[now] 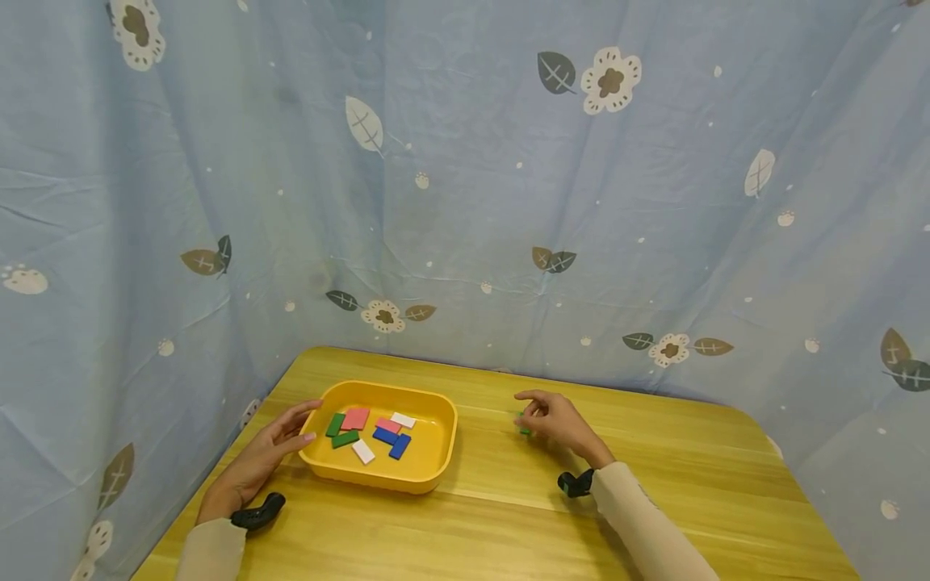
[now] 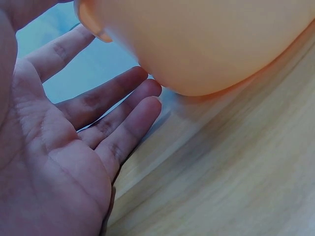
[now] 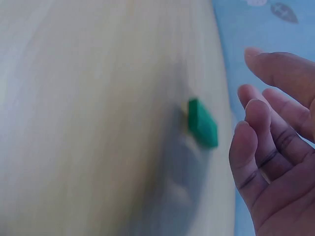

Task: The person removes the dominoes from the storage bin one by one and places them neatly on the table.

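Note:
A yellow plastic tray (image 1: 436, 468) stands on the left of the table with several small green, pink, white and blue blocks in it. My left hand (image 1: 265, 452) is at the tray's left side, fingers spread and nearly straight. In the left wrist view its fingertips (image 2: 152, 88) are right at the tray's wall (image 2: 206, 44). A single green block (image 3: 202, 124) lies on the table to the right of the tray. My right hand (image 1: 555, 420) hovers by it, partly hiding it in the head view. The right wrist view shows the fingers loosely bent and apart from the block.
The wooden table (image 1: 654, 452) has rounded back corners. A blue curtain (image 1: 472, 202) with leaf and flower prints hangs behind it and along both sides. Each wrist wears a black strap (image 1: 577, 484).

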The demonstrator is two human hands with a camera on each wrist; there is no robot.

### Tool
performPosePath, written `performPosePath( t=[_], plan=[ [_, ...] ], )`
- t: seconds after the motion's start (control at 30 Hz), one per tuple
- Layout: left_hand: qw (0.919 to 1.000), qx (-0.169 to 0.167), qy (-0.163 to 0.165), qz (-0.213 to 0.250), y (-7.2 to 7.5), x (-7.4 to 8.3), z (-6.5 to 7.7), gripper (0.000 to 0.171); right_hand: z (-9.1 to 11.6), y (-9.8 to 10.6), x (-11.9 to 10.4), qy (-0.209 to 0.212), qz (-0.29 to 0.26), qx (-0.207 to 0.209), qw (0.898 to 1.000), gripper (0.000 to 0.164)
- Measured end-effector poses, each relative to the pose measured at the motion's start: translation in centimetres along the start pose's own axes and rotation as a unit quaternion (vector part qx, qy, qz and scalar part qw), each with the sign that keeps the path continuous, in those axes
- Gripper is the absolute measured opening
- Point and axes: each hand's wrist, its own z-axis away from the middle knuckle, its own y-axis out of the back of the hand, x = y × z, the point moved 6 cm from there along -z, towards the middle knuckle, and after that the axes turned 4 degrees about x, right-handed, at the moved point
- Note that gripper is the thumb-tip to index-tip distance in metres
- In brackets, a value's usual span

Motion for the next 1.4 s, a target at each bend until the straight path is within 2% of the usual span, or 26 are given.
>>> performPosePath(
  t=[0.27, 0.53, 0.8, 1.4],
  plan=[
    [1.0, -0.001, 0.003, -0.001, 0.0, -0.1, 0.0, 0.063, -0.9, -1.6, -2.8, 0.031, 0.002, 0.013, 0.999, 0.043],
    [1.0, 0.0, -0.003, -0.002, 0.1, 0.1, 0.0, 0.063, -1.5, -3.6, -5.9, 0.065, -0.035, -0.01, 0.997, 0.043],
    [1.0, -0.002, -0.008, 0.002, 0.1, 0.2, 0.0, 0.063, -1.8, -5.6, -8.2, 0.098, -0.04, -0.025, 0.994, 0.041],
    [0.9999, -0.01, -0.008, 0.003, 0.1, 0.0, -0.1, 0.062, -2.9, -10.6, -12.9, 0.155, -0.001, -0.061, 0.986, 0.04]
  ],
)
